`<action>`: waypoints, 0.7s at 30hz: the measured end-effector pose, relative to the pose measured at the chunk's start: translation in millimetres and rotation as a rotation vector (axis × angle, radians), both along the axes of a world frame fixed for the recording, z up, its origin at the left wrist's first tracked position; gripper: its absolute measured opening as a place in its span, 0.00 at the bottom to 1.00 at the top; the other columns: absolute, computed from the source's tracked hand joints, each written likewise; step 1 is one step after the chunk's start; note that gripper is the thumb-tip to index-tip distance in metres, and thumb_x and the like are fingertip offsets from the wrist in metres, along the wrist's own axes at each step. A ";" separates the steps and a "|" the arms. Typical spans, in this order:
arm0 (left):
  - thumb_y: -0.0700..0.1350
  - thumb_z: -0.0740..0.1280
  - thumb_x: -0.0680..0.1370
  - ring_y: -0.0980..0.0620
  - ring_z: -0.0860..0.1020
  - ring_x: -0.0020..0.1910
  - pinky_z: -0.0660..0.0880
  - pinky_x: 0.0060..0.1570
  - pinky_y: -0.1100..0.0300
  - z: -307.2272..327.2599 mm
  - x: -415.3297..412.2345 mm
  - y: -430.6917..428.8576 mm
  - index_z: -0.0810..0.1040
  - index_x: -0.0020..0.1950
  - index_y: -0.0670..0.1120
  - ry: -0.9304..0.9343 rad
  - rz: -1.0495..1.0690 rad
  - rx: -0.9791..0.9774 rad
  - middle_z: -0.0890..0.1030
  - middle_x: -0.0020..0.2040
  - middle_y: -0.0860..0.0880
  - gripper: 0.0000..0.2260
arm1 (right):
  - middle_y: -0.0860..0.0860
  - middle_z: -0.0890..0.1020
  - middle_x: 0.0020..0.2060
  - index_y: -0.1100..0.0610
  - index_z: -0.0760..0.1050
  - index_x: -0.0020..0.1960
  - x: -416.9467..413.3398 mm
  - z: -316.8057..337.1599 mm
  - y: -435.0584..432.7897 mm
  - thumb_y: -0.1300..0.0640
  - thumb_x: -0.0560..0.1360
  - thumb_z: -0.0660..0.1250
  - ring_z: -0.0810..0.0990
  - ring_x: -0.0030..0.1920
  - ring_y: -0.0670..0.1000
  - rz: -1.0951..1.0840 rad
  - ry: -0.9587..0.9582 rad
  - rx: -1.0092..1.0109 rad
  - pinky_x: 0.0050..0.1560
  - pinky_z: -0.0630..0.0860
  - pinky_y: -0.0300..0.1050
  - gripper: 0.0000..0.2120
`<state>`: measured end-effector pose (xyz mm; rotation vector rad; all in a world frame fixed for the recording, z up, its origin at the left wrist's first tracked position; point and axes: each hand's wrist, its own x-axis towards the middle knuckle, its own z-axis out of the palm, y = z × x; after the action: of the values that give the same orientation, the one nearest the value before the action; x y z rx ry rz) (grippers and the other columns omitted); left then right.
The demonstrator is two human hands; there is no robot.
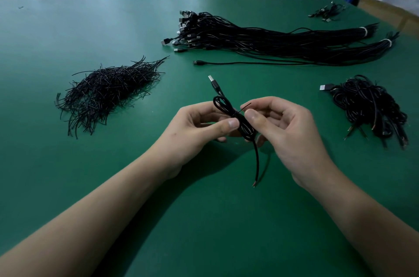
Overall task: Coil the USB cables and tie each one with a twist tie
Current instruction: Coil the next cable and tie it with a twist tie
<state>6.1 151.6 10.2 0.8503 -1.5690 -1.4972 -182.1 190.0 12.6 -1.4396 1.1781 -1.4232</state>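
Two pinches hold: left hand (199, 124) on the coiled cable (219, 101) beside the twist tie (246, 106), right hand (283, 127) on its ends, which probably need snug turns.

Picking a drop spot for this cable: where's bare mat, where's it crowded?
Bare mat: far left beyond the twist-tie pile; the lane between that pile and the left hand; the gap between the right hand and the finished pile. Crowded: far right, straight cable bundle plus one loose cable.

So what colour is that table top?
The table is green, seen from the head view.
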 end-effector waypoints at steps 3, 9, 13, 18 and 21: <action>0.44 0.72 0.76 0.51 0.85 0.48 0.78 0.46 0.62 0.0 -0.1 0.4 0.84 0.54 0.46 0.012 -0.034 0.020 0.87 0.49 0.45 0.08 | 0.52 0.87 0.45 0.53 0.85 0.51 -3.5 0.5 -0.8 0.61 0.78 0.70 0.86 0.45 0.49 0.076 -0.007 -0.003 0.42 0.78 0.34 0.06; 0.43 0.73 0.76 0.52 0.85 0.46 0.79 0.48 0.62 -0.8 2.8 0.6 0.86 0.52 0.46 0.028 -0.094 0.086 0.87 0.50 0.44 0.06 | 0.49 0.87 0.41 0.50 0.86 0.48 -5.7 0.7 -2.7 0.64 0.77 0.71 0.85 0.39 0.45 0.102 0.036 -0.034 0.38 0.77 0.33 0.10; 0.42 0.71 0.75 0.53 0.85 0.45 0.79 0.47 0.65 0.9 2.9 1.5 0.87 0.49 0.46 0.031 -0.110 0.124 0.87 0.48 0.45 0.06 | 0.47 0.87 0.40 0.48 0.86 0.47 -6.1 -0.6 -2.1 0.61 0.75 0.74 0.84 0.40 0.44 0.026 0.179 -0.055 0.38 0.78 0.38 0.08; 0.41 0.69 0.77 0.50 0.85 0.47 0.81 0.51 0.60 0.5 1.4 2.4 0.85 0.51 0.45 0.006 -0.132 0.180 0.87 0.49 0.43 0.07 | 0.43 0.84 0.42 0.49 0.85 0.45 -4.9 -2.2 -0.6 0.58 0.74 0.75 0.83 0.47 0.47 -0.116 0.387 -0.159 0.38 0.76 0.39 0.04; 0.39 0.66 0.81 0.48 0.85 0.48 0.81 0.51 0.59 1.9 -0.4 4.0 0.84 0.51 0.44 -0.030 -0.132 0.171 0.86 0.49 0.42 0.07 | 0.43 0.83 0.42 0.51 0.85 0.45 -4.4 -2.0 0.5 0.57 0.74 0.75 0.82 0.47 0.46 -0.160 0.485 -0.231 0.39 0.75 0.39 0.02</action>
<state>5.7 155.6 12.0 0.8820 -1.5614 -1.7400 -186.6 190.5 10.6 -1.9655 1.4883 -1.3926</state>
